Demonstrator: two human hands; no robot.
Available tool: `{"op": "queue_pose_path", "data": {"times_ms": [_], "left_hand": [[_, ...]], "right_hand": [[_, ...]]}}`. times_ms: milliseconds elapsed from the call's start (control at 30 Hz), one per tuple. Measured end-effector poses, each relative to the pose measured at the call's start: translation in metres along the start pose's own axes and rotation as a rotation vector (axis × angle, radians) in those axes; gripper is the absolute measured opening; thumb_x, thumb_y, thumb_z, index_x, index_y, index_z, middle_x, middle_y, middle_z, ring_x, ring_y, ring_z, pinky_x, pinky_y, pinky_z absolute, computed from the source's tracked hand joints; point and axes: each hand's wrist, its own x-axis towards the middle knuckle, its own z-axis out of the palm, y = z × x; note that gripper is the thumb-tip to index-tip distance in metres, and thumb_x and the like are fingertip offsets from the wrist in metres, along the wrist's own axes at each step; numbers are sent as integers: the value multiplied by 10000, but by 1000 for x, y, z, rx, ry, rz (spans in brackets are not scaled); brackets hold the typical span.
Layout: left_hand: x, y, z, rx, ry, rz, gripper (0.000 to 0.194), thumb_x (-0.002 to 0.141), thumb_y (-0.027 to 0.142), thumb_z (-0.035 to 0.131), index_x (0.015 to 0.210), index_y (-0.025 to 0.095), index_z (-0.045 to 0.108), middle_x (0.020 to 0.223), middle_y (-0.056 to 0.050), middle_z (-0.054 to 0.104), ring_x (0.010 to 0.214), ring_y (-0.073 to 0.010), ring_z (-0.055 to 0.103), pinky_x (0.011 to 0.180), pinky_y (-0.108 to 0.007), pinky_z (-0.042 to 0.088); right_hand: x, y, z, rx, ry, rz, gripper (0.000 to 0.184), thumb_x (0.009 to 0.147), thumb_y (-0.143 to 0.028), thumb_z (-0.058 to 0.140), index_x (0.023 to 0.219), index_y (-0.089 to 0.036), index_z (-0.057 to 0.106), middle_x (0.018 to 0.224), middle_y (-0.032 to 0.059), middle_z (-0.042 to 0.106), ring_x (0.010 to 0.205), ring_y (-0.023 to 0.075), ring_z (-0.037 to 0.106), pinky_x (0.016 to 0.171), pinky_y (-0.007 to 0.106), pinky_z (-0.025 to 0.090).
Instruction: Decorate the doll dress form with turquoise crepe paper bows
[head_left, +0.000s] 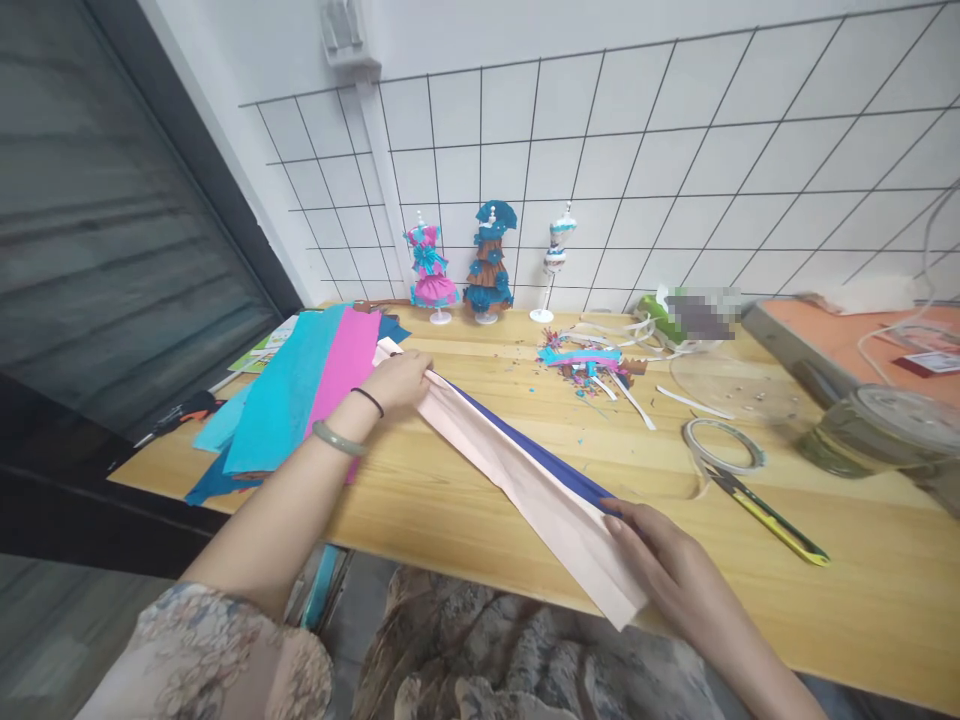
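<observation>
A long strip of pale pink crepe paper (517, 470) stretches slantwise over the front of the table, with a dark blue sheet (525, 440) along its far edge. My left hand (401, 380) grips the upper left end, fingers pinched together. At the lower right end my right hand (652, 550) holds both layers between thumb and fingers. Just left of my left hand lie turquoise crepe paper (289, 380) and bright pink crepe paper (351, 355), stacked flat.
Three small dress stands (487, 270) line the wall. Paper scraps (589, 362) lie mid-table; a roll of tape (724, 447) and a yellow-black utility knife (772, 520) are at right. Beyond them stand a clear round container (877, 430) and an orange-topped box (847, 345). Black-handled scissors (184, 412) lie far left.
</observation>
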Motion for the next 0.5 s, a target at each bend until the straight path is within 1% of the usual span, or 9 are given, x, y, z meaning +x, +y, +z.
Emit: {"op": "queue_pose_path", "data": {"times_ms": [67,133,200,267,333,433,500], "left_hand": [[8,-1,7,2,3,-9,275,767,166,390,994,153,545,944,-87,574,899,-211,560,793,-311,423],[11,1,17,0,15,-16,332,784,163,376,1083,140,518,994,-103,566,941,-214,553,828,-317,412],[11,7,26,-12,40,-10,425,806,168,362,1227,144,416,1122,-118,518,1021,-212,523,874,-323,391],[9,14,36,-42,83,11,498,830,201,356,1321,148,293,1269,-138,415,1119,-219,462,920,-332,361],[6,23,47,-76,116,12,534,853,291,357,1348,131,237,1346,-162,329,1188,-243,397,954,-353,330],[3,33,64,-101,96,-79,629,854,481,318,1347,99,238,1351,-199,325,1220,-281,354,970,-390,302],[0,37,75,-90,65,-150,701,832,570,281,1344,93,247,1359,-208,320,1258,-296,294,993,-416,258]], "right_hand": [[5,-5,0,-19,-27,-16,344,867,-410,329,941,-204,594,948,76,654,902,208,605,760,294,471],[8,-7,1,-57,-32,-13,319,869,-397,321,865,-216,583,874,61,656,818,195,621,697,278,469],[10,-8,2,-109,-4,24,301,867,-401,316,836,-228,560,861,53,657,767,195,628,651,277,462],[12,-9,3,-153,12,84,298,867,-419,303,842,-237,538,847,45,664,717,199,634,611,282,455],[14,-9,3,-171,-5,132,306,872,-432,281,856,-245,523,815,36,674,689,202,639,593,282,451],[17,-10,1,-201,-35,164,315,874,-429,263,861,-252,523,759,31,682,674,209,644,578,282,448],[18,-10,0,-259,-47,172,313,870,-421,268,856,-257,535,709,26,682,640,216,642,553,289,443]]}}
